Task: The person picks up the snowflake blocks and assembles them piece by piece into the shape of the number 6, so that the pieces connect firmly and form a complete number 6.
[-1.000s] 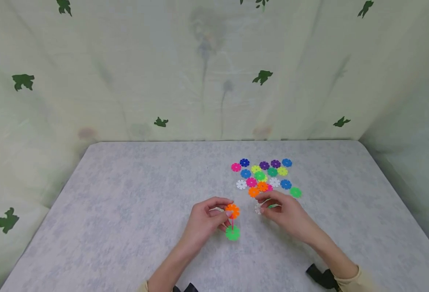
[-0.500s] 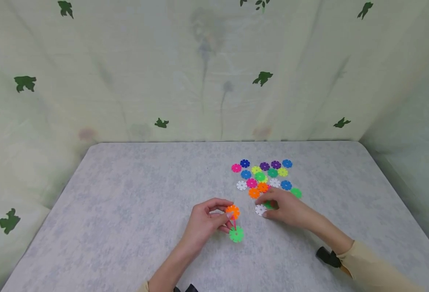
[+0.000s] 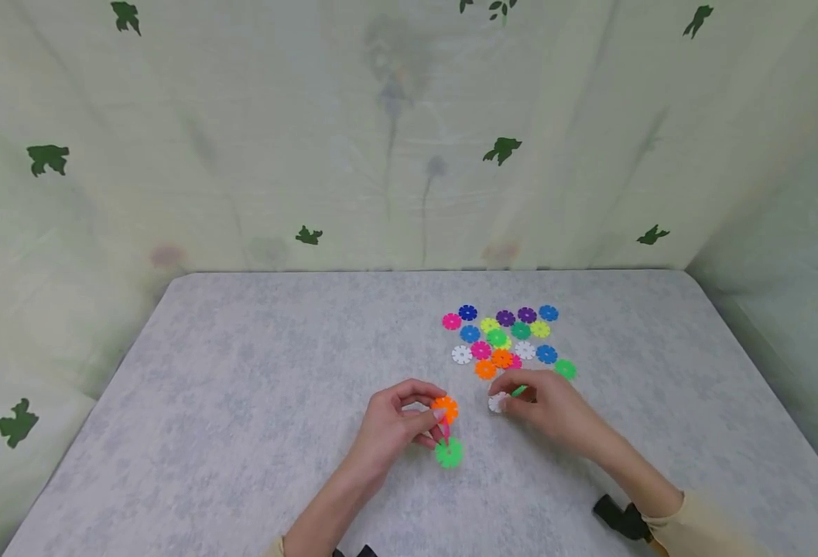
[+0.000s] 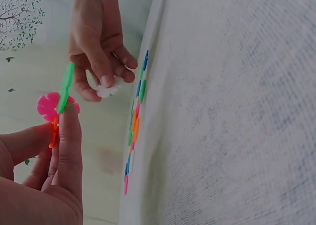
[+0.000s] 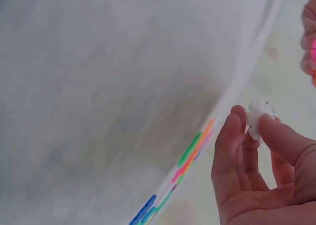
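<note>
My left hand [image 3: 398, 424] pinches an orange notched flower disc [image 3: 446, 408] between thumb and fingers. Joined to it are a pink disc [image 4: 48, 106], seen edge-on from the head, and a light green disc [image 3: 449, 452] at the lower end. In the left wrist view the index finger lies against the green disc's edge. My right hand [image 3: 555, 406] holds a white flower disc [image 5: 257, 118] between thumb and fingertips, to the right of the joined pieces and apart from them. Part of a green disc [image 3: 519, 391] shows beside the right fingers, mostly hidden by that hand.
Beyond the right hand, several loose flower discs lie spread on the grey table [image 3: 255, 371], among them an orange one [image 3: 485, 370], a white one [image 3: 461, 354] and a purple one [image 3: 527, 315]. A pale curtain [image 3: 241, 139] with green bird shapes hangs behind the table.
The white disc has turned in the right fingers, and that hand has shifted slightly. The joined discs have dipped and tilted a little in the left hand.
</note>
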The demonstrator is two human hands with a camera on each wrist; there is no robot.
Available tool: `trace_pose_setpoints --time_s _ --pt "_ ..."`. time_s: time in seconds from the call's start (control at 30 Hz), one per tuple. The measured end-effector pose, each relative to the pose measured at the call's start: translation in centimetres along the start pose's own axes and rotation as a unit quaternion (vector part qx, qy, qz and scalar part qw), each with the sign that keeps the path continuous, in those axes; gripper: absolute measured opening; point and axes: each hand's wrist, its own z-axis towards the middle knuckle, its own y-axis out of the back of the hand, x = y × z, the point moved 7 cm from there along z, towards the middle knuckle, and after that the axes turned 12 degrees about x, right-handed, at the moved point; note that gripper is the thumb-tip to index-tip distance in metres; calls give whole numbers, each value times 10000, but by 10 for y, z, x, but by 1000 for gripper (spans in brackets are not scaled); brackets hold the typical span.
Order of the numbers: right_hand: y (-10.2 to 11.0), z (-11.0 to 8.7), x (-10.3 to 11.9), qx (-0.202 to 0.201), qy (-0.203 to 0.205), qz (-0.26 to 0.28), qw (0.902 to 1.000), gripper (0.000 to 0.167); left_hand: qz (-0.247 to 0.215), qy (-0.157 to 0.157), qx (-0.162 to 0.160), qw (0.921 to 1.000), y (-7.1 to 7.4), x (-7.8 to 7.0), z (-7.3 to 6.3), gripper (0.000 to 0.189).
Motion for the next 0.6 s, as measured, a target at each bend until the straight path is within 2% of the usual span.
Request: trace_pose_setpoints --time_s 0.2,0.37,0.47,0.6 --pt "-6 -8 16 -365 433 1088 9924 21 39 59 35 10000 0 1 1 22" --pt "-10 -11 26 -761 361 1780 9804 26 -107 6 111 9999 -1 3 2 23" --pt "-12 -12 31 -1011 351 2001 9739 22 -175 -14 171 9997 -3 4 2 23" --pt "-14 -13 37 -1176 538 2002 9712 17 -266 29 197 9994 -3 5 2 23"
